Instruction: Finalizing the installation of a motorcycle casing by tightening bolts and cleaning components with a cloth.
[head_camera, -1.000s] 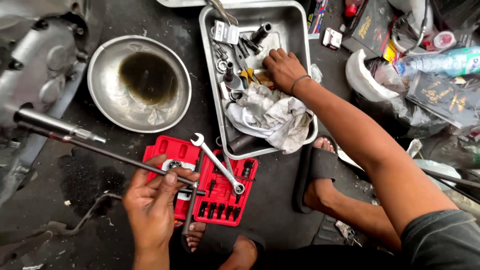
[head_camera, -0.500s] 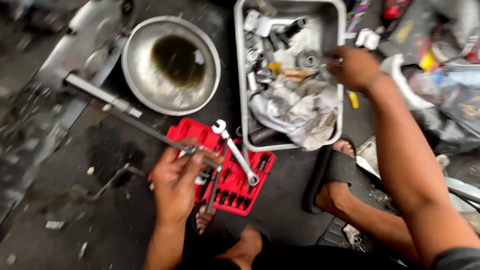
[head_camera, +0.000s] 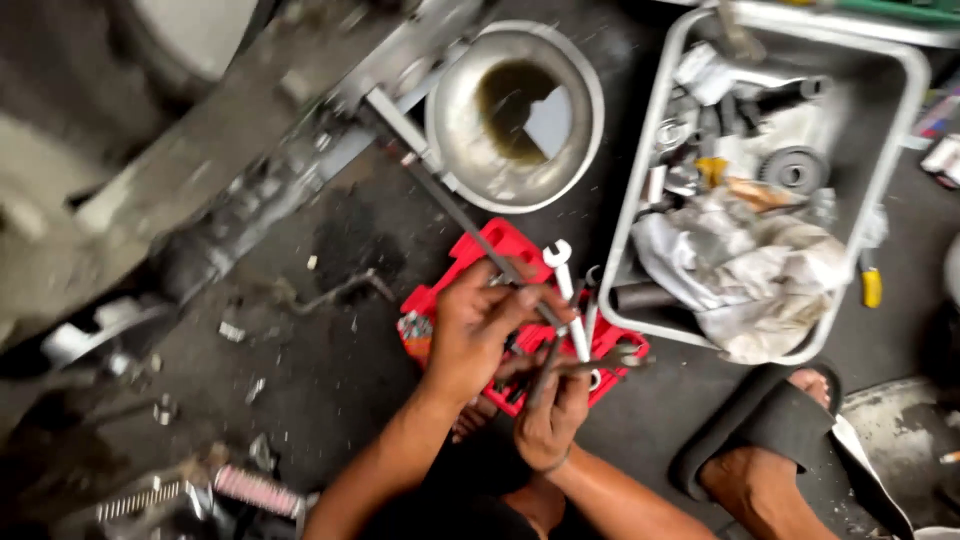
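- Over the red socket case (head_camera: 440, 300), centre of scene: left hand (head_camera: 470, 335) closed around a long dark rod (head_camera: 455, 215) running far-left toward the engine casing (head_camera: 250, 200)
- Right hand (head_camera: 550, 410), just near of the left, fingers closed on a thin dark tool (head_camera: 600, 362)
- Silver spanner (head_camera: 567, 295) lies on the case
- Far: metal bowl (head_camera: 580, 150); right: parts tray (head_camera: 625, 230)
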